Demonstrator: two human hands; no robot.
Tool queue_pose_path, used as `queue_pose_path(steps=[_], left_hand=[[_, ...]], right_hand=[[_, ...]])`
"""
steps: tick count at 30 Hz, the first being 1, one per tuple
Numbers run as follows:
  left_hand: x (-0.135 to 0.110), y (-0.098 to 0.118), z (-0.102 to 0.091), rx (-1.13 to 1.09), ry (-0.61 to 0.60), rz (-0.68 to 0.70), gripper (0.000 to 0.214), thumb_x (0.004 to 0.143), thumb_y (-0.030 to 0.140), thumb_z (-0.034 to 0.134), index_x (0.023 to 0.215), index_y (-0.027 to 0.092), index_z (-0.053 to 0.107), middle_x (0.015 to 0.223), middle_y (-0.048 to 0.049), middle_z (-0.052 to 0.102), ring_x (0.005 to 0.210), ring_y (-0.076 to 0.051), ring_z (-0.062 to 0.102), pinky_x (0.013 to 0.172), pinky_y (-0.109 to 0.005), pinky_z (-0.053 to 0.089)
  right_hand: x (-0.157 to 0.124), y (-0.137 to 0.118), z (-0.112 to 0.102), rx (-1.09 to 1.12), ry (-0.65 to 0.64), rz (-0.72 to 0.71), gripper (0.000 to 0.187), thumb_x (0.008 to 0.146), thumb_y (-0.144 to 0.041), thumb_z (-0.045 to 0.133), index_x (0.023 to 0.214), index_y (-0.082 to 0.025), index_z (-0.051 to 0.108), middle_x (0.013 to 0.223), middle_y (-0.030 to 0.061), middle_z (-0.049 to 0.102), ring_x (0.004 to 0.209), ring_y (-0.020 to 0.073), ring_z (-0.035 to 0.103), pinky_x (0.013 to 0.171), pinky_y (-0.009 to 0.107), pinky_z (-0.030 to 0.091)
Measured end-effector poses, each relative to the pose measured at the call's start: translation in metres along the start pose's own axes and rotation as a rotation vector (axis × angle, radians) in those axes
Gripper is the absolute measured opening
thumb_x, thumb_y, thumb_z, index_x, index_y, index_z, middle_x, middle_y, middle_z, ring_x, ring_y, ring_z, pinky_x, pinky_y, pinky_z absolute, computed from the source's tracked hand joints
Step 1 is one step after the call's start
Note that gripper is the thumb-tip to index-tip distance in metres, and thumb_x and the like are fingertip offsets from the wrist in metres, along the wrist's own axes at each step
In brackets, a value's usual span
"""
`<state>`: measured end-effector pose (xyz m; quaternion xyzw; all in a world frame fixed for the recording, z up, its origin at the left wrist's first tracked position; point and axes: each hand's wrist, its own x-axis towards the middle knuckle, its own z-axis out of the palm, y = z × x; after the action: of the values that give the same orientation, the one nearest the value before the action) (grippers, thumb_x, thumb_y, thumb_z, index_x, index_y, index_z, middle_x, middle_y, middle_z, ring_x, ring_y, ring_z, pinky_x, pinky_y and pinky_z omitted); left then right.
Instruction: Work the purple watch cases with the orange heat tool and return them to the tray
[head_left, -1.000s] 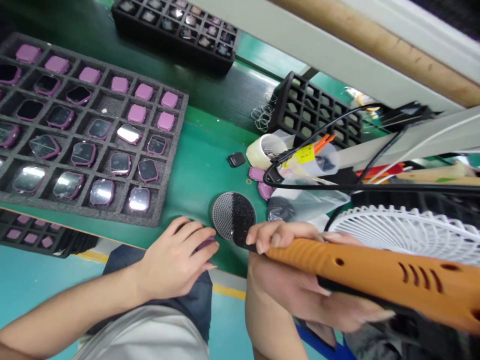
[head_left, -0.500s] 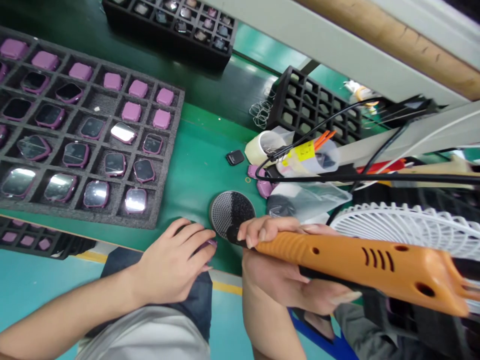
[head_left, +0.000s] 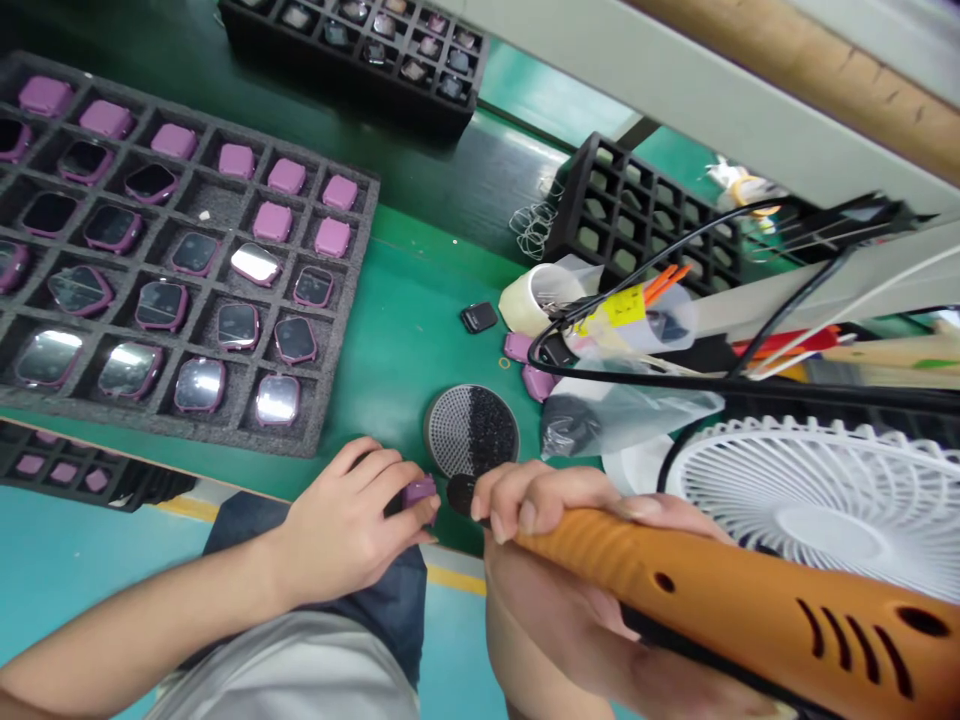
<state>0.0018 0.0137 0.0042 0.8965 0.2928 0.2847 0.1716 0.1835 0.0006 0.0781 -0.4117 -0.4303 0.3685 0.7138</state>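
My left hand (head_left: pixel 360 515) is closed around a small purple smartwatch case (head_left: pixel 420 490) at the front edge of the green table. Fingers cover much of the case. My right hand (head_left: pixel 547 530) grips an orange electric screwdriver (head_left: pixel 720 590), its dark nose pointing toward the case. The screwdriver's tip is hard to make out, and its rear end runs out of view at the right. Just beyond both hands sits a round dish (head_left: pixel 471 430), one half a perforated plate, the other covered in tiny black pieces, apparently screws.
A grey foam tray (head_left: pixel 349 300) of purple smartwatches fills the left. Near the dish lie a black watch part (head_left: pixel 478 317), loose purple cases (head_left: pixel 538 382) and a plastic bag (head_left: pixel 637 405). A white fan (head_left: pixel 825 520) stands at right, behind a black cable (head_left: pixel 675 378).
The screwdriver's nose has drawn back from the dish's rim toward the watch case, and its rear has swung lower. More of the purple case shows in my left hand.
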Motion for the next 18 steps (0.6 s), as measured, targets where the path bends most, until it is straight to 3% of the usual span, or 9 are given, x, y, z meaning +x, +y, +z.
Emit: queue_pose_path(steps=[18], left_hand=[[0.0004, -0.0002, 0.002, 0.003, 0.033, 0.006, 0.02, 0.107, 0.036, 0.075, 0.122, 0.023, 0.075, 0.123, -0.0072, 0.075, 0.114, -0.028, 0.066, 0.108, -0.05, 0.049]], right_hand=[[-0.0032, 0.001, -0.003, 0.008, -0.07, 0.017, 0.071, 0.099, -0.088, 0.033, 0.125, -0.033, 0.069, 0.086, 0.0008, 0.067, 0.066, 0.0197, 0.06, 0.06, 0.042, 0.054]])
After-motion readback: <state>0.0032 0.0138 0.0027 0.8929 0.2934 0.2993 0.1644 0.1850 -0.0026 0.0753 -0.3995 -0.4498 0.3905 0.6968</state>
